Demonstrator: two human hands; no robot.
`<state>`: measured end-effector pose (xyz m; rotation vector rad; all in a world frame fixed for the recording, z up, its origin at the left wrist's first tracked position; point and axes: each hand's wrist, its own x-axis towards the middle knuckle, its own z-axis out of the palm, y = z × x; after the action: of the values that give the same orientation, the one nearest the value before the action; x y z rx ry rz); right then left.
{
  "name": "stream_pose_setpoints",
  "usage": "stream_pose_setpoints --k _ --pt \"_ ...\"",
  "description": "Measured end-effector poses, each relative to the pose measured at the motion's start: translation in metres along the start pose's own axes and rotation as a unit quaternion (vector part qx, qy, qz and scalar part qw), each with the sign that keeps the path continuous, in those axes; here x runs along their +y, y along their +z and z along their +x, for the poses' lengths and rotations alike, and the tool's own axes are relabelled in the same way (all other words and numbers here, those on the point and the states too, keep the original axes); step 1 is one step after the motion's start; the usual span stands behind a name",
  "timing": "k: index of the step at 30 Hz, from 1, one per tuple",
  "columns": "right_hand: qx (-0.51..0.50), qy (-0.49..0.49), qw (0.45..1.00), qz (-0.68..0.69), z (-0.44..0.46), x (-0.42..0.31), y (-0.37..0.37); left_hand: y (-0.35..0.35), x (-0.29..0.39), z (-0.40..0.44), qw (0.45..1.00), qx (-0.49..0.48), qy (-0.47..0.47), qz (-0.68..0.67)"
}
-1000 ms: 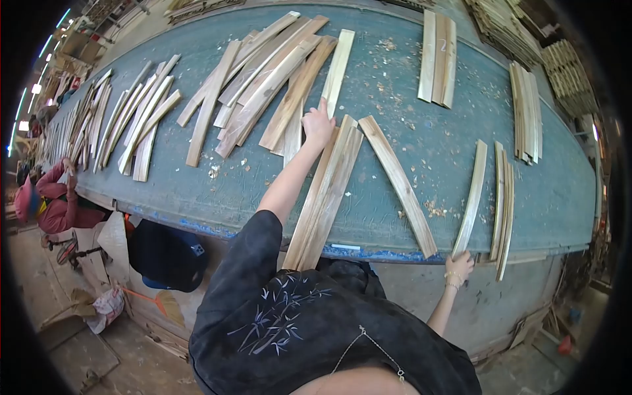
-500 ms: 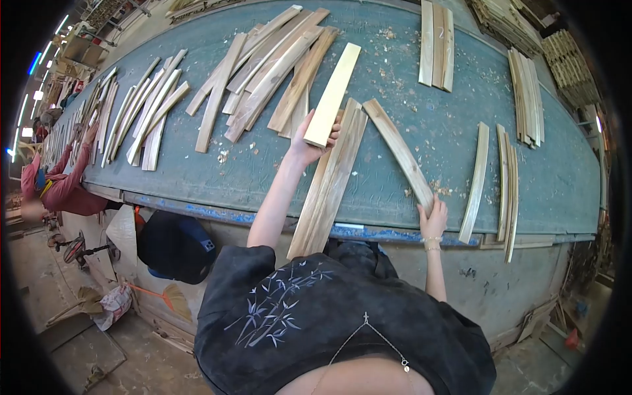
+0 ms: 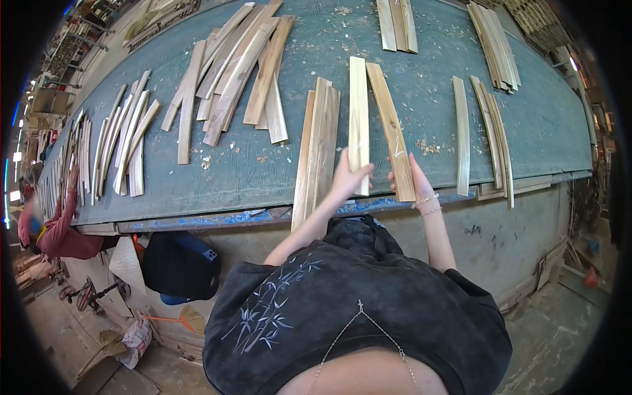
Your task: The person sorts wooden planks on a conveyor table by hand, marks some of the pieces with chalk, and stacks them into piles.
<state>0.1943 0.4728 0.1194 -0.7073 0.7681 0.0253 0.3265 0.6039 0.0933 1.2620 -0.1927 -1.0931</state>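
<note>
My left hand (image 3: 351, 176) is closed round the lower end of a pale wooden slat (image 3: 358, 118), which points away from me over the table. Beside it, my right hand (image 3: 411, 178) grips the near part of a browner wooden slat (image 3: 390, 125) that has a light mark on its face. The two slats lean slightly apart at the bottom, with a narrow gap between them. Just left of my left hand, a stack of wooden slats (image 3: 320, 131) lies across the table's near edge.
The long green table (image 3: 250, 178) is strewn with wood shavings. A fanned heap of slats (image 3: 240, 72) lies left, more slats (image 3: 463, 138) to the right. A co-worker in a red sleeve (image 3: 59, 224) stands at the far left. A dark-covered stool-like object (image 3: 181, 266) sits below the edge.
My left hand has brought the pale slat down and toward the other one. The right-hand slat has been lifted and turned more upright. The view has shifted too.
</note>
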Motion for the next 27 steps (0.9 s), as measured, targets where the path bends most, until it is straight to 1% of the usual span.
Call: stream_pose_setpoints --k 1,2,3,4,5,7,8,9,10,11,12,13,14,15,17,18,20,21,22,23,24,25,26,27 --pt "0.006 -0.005 1.000 -0.006 -0.001 0.001 0.002 0.007 -0.013 -0.006 1.000 0.002 0.007 0.005" --pt "0.007 -0.005 1.000 -0.006 -0.005 0.000 0.004 0.012 -0.026 -0.011 0.998 0.010 0.033 0.048" --pt "0.047 -0.020 0.998 -0.030 -0.012 -0.004 0.012 0.015 -0.037 -0.015 0.994 0.018 0.059 0.091" --pt "0.086 -0.035 0.994 -0.054 -0.016 -0.006 0.017 0.019 -0.040 -0.020 0.994 0.007 0.042 0.104" --pt "0.085 -0.034 0.994 -0.055 -0.017 -0.004 0.016 0.022 -0.044 -0.028 0.979 0.001 0.094 0.183" --pt "0.063 -0.116 0.983 -0.124 -0.019 0.002 0.018 0.020 -0.046 -0.038 0.967 -0.100 0.100 0.212" --pt "0.060 -0.111 0.984 -0.124 -0.019 0.006 0.021 0.015 -0.045 -0.037 0.938 -0.205 0.010 0.281" --pt "0.068 -0.125 0.982 -0.127 -0.021 0.006 0.031 0.010 -0.027 -0.039 0.884 -0.307 -0.080 0.342" --pt "0.077 -0.141 0.978 -0.130 -0.021 0.007 0.038 0.004 -0.019 -0.040 0.871 -0.362 -0.053 0.329" --pt "0.078 -0.144 0.978 -0.128 -0.019 0.009 0.042 -0.002 -0.009 -0.041 0.869 -0.365 -0.052 0.331" --pt "0.085 -0.147 0.978 -0.120 -0.017 0.013 0.043 -0.010 0.002 -0.042 0.892 -0.245 0.040 0.377" --pt "0.093 -0.151 0.978 -0.112 -0.016 0.016 0.044 -0.019 0.010 -0.041 0.893 -0.120 0.131 0.412" --pt "0.098 -0.156 0.976 -0.115 -0.015 0.017 0.045 -0.033 0.012 -0.034 0.870 -0.011 0.183 0.458" --pt "0.104 -0.159 0.975 -0.112 -0.015 0.019 0.045 -0.047 0.014 -0.027 0.832 0.100 0.233 0.494" --pt "0.129 -0.172 0.966 -0.147 -0.013 0.021 0.043 -0.064 0.023 -0.023 0.741 0.252 0.183 0.596" --pt "0.125 -0.171 0.963 -0.166 -0.012 0.026 0.039 -0.075 0.018 -0.019 0.741 0.251 0.183 0.596" --pt "0.113 -0.126 0.966 -0.197 -0.017 0.039 0.052 -0.095 0.001 -0.008 0.834 0.218 0.037 0.506" --pt "0.092 -0.095 0.975 -0.177 -0.016 0.053 0.061 -0.096 0.003 -0.005 0.833 0.218 0.037 0.506" --pt "0.077 -0.125 0.959 -0.241 -0.006 0.082 0.059 -0.096 0.005 -0.003 0.859 0.207 0.018 0.467" --pt "0.001 -0.004 0.983 -0.185 -0.004 0.097 0.071 -0.094 0.007 -0.001 0.883 0.196 0.000 0.427" --pt "-0.079 0.005 0.956 -0.284 0.008 0.121 0.075 -0.088 0.009 0.002 0.870 0.209 0.001 0.448" --pt "-0.031 -0.234 0.832 -0.502 0.012 0.147 0.082 -0.077 0.013 0.000 0.870 0.213 -0.001 0.445" --pt "-0.013 -0.009 0.826 -0.564 0.010 0.144 0.097 -0.062 0.016 -0.004 0.830 0.222 0.013 0.511" --pt "-0.062 0.051 0.824 -0.560 0.007 0.126 0.106 -0.050 0.018 -0.006 0.784 0.233 0.025 0.575"
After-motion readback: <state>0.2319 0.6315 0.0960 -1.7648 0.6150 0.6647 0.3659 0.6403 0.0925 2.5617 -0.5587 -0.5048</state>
